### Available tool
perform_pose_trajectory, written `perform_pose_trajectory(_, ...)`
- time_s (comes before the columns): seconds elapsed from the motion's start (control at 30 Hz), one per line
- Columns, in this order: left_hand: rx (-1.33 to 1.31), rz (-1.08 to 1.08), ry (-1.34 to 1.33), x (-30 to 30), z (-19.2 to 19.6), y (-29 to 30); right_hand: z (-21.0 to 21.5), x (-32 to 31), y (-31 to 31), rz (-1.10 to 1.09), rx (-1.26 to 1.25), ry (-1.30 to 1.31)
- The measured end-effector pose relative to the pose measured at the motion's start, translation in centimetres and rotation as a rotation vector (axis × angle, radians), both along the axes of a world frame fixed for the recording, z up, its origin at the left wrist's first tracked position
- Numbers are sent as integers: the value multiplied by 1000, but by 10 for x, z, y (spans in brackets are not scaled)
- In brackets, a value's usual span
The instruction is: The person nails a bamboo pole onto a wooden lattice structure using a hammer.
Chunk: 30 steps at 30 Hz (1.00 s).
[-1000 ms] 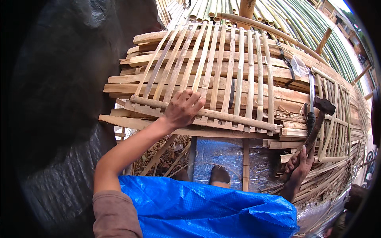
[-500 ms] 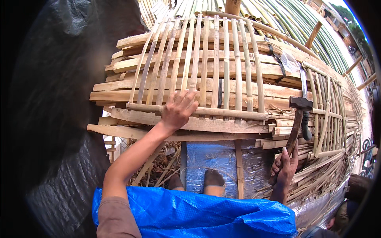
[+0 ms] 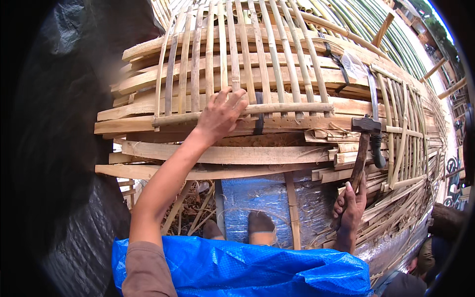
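Observation:
My left hand (image 3: 221, 113) is curled over the near crossbar of a bamboo slat panel (image 3: 284, 107), its fingertips among the slats. The panel's many upright strips run away from me above stacked timber. In my right hand (image 3: 352, 205) a hammer (image 3: 362, 153) is held by its wooden handle, with the dark metal head up. Just beyond the hammer lies a long blade (image 3: 373, 94) with a dark curved handle (image 3: 378, 156), apart from my fingers. The underside of my left palm is hidden.
Wooden beams (image 3: 217, 152) are stacked under the panel. A second bamboo panel (image 3: 405, 128) stands at the right, above loose split strips (image 3: 386, 208). Bamboo poles (image 3: 346, 29) lie at the back. Dark sheeting (image 3: 64, 148) hangs at left; a blue tarp (image 3: 237, 267) covers my lap.
The slat panel has shifted away from me with my left hand on its crossbar, uncovering more of the beams below. My right hand still holds the hammer in nearly the same place.

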<state>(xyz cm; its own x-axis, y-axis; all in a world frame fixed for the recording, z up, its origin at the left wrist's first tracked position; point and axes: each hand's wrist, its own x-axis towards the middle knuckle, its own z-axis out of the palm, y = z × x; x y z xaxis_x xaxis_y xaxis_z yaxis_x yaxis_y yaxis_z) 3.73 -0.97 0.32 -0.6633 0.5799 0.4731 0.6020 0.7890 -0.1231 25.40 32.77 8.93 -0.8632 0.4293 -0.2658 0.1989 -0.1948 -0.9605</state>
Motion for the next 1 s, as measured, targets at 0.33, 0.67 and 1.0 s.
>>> perform_pose_trajectory(0.33,-46,-97,29,1,8,-19,-13,-2,-1,48,29,-77)
perform_pose_trajectory(0.67,18,-195,306,4,3,-25,-26,-14,-8,62,150,-53)
perform_pose_trajectory(1.0,86,-342,205,-4,-10,-20,-64,-27,44,-21,971,65)
